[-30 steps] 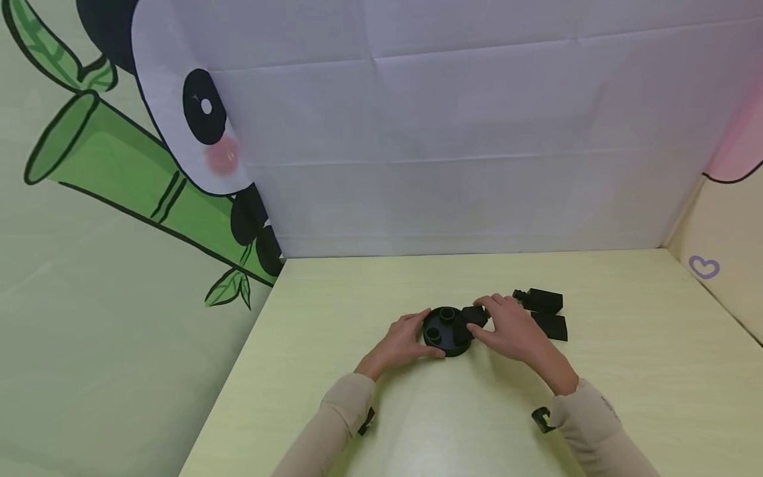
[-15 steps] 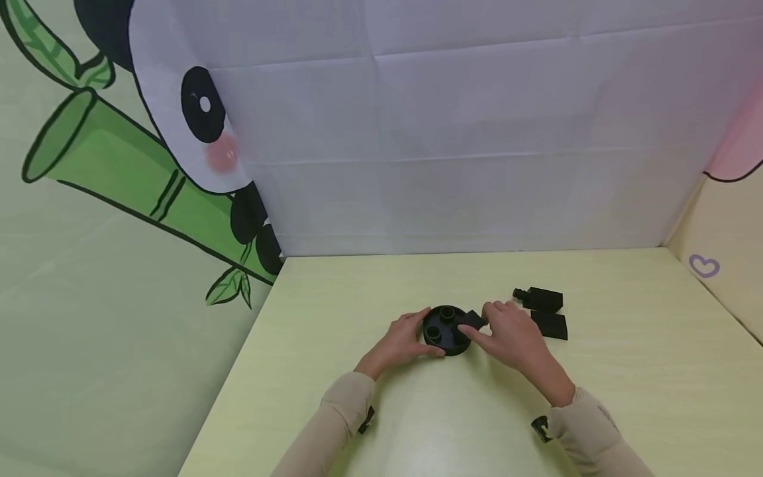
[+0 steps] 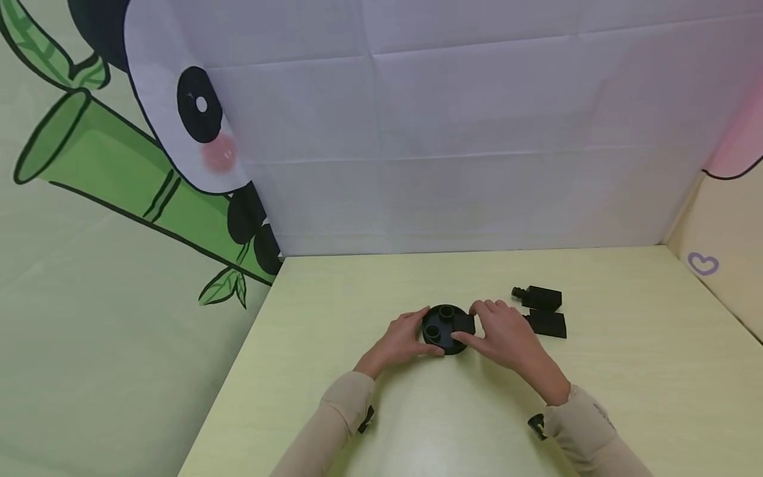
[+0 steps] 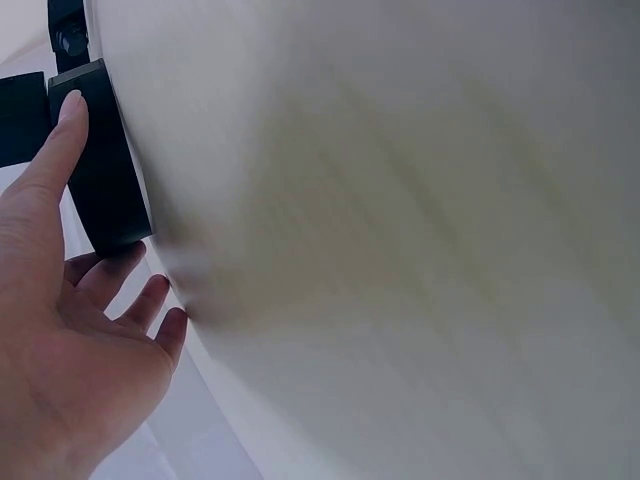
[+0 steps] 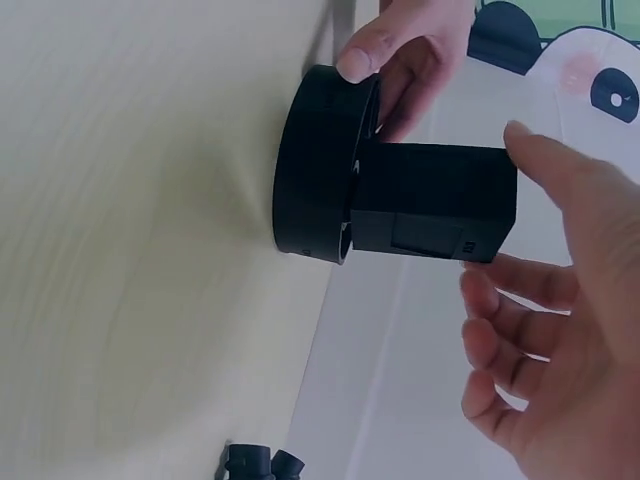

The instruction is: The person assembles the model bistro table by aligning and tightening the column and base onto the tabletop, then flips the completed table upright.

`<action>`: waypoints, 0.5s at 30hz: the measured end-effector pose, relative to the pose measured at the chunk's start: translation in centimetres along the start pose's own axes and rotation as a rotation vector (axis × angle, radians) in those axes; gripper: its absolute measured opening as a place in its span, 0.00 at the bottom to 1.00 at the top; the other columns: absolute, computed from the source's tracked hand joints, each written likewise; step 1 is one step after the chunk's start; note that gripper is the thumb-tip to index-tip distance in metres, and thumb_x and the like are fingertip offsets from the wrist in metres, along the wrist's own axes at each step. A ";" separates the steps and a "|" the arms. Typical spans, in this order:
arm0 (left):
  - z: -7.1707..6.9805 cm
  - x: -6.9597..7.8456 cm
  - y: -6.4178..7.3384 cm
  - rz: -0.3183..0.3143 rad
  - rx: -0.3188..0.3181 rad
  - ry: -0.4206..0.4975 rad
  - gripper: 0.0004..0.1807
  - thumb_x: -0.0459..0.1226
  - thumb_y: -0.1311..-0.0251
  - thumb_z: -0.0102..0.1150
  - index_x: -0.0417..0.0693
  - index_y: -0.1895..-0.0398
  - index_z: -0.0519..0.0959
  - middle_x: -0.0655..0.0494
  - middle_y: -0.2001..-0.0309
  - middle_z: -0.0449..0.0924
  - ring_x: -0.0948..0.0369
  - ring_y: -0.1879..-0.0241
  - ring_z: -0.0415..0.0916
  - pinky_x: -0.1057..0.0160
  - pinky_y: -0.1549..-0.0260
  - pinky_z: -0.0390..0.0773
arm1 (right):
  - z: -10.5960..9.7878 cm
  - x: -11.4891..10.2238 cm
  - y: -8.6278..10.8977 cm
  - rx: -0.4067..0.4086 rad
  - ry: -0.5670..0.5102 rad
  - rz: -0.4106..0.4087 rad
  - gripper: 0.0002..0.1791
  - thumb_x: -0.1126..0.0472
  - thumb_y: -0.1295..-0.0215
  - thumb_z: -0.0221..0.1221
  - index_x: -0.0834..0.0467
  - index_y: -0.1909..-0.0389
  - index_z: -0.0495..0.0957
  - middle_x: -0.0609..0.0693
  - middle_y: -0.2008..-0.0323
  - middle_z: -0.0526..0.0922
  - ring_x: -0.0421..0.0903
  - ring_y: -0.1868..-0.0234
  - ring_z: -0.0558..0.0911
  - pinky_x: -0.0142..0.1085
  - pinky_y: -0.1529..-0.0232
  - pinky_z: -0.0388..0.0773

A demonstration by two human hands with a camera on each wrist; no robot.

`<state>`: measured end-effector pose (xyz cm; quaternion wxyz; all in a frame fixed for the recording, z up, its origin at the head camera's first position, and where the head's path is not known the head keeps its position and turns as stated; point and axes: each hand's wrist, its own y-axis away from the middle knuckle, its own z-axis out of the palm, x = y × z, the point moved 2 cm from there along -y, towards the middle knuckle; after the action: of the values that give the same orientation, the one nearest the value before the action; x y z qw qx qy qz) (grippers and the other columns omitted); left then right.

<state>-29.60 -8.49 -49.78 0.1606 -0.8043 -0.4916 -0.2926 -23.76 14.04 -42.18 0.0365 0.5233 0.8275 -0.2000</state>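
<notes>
A round black base (image 3: 442, 339) with raised ring sockets lies on the table in the head view. My left hand (image 3: 398, 341) grips it from the left side, thumb on the near rim and fingers on the far rim. Upright on the base's right part stands a black rectangular block (image 5: 430, 190). Thumb and fingertips of my right hand (image 3: 507, 334) pinch the block's top end. The right wrist view shows the block's lower end meeting the base (image 5: 318, 165); how deep it sits inside is hidden.
Two more black blocks lie right of my right hand: one with a narrow knobbed end (image 3: 542, 298) and, nearer, another flat-sided one (image 3: 547, 324). A white cloth panel (image 3: 465, 146) closes off the back of the pale wooden table (image 3: 453, 424).
My right hand has moved slightly left and turned the block, which was tilted and skewed over the base and now stands straighter on it. The left hand has kept its hold on the base.
</notes>
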 end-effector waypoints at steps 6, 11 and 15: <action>0.0 -0.1 0.1 0.010 0.000 0.001 0.54 0.55 0.45 0.78 0.45 0.20 0.62 0.48 0.27 0.69 0.46 0.26 0.61 0.41 0.30 0.61 | 0.0 -0.1 0.0 -0.002 -0.002 -0.010 0.25 0.48 0.33 0.68 0.64 0.47 0.81 0.48 0.68 0.76 0.49 0.65 0.75 0.47 0.62 0.76; -0.1 -0.3 0.3 0.010 -0.001 0.003 0.54 0.55 0.44 0.77 0.46 0.19 0.61 0.49 0.26 0.69 0.47 0.26 0.60 0.41 0.30 0.61 | 0.5 -0.7 -0.1 0.021 0.021 -0.001 0.23 0.44 0.33 0.68 0.62 0.58 0.81 0.50 0.66 0.79 0.53 0.62 0.78 0.49 0.60 0.77; -0.2 -0.5 0.7 0.017 -0.010 -0.002 0.54 0.55 0.44 0.77 0.46 0.19 0.61 0.49 0.26 0.69 0.47 0.26 0.60 0.41 0.30 0.61 | 0.8 -1.6 -0.1 0.031 0.026 0.023 0.26 0.42 0.33 0.66 0.64 0.54 0.82 0.53 0.63 0.82 0.56 0.59 0.79 0.53 0.57 0.77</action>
<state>-29.23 -9.31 -49.94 0.1585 -0.8094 -0.4835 -0.2932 -23.25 12.36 -42.51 0.0197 0.5359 0.8186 -0.2055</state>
